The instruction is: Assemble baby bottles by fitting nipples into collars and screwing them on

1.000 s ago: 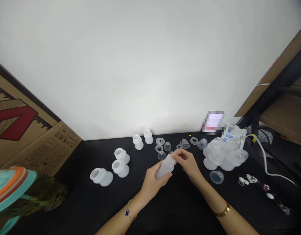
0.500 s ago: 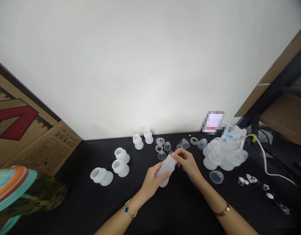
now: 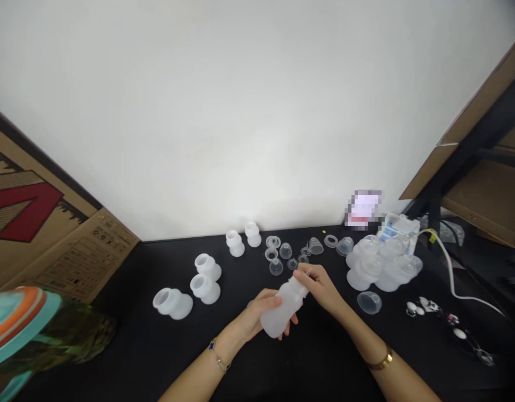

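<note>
Bottle (image 3: 278, 317) shifted closer, L hand (image 3: 257, 316) fingers clamped rnd it, R hand (image 3: 321, 287) fingers pinched at btl neck (image 3: 298, 287)

Place: a work corner; whether in a home, a storeroom or a small workshop, I cannot tell from my end.
Wall: I have a plain white wall (image 3: 240, 111) filling the upper middle of the frame.
Tabletop: a flat black table (image 3: 127, 352) runs along its foot, across the lower frame.
Bottle stock: I count repeats, with open frosted-white plastic bottles (image 3: 173, 303) left of centre and a cluster of dome-topped white bottles (image 3: 385, 268) at centre right.
Loose parts: clear plastic domes and rings (image 3: 316, 245) lie between them.
Boxes: a printed brown cardboard carton (image 3: 73, 262) at far left, more plain brown cardboard (image 3: 487, 190) behind black bars at right.
Personal item: I see a teal-and-orange-lidded jug (image 3: 27, 318), lower left.
</note>
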`<state>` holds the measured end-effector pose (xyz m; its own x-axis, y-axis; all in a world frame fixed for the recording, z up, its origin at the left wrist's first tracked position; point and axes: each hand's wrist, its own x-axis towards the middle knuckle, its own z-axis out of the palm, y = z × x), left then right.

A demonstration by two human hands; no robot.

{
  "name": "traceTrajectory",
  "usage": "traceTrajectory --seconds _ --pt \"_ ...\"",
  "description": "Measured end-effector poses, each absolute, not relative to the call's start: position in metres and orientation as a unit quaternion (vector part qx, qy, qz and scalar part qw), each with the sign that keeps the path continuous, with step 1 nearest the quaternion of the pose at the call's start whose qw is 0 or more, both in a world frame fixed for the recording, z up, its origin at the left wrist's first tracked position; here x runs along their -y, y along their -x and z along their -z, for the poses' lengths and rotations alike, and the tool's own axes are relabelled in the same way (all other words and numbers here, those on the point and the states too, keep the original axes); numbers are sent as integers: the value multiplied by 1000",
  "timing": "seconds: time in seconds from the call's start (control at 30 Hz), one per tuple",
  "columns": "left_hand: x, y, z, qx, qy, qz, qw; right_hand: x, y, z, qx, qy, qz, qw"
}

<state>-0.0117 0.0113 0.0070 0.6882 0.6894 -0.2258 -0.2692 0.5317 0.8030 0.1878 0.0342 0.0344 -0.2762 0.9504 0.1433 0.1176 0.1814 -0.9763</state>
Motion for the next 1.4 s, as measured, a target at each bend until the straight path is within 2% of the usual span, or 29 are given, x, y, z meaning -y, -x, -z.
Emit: traceTrajectory --seconds 0.3,1.4 --pt "-11 13 0 -279 -411 -273 823 -31 -188 -35 678 415 -429 429" --pt "-10 12 -11 -333 -553 -294 705 -36 -189 -34 671 439 -442 402"
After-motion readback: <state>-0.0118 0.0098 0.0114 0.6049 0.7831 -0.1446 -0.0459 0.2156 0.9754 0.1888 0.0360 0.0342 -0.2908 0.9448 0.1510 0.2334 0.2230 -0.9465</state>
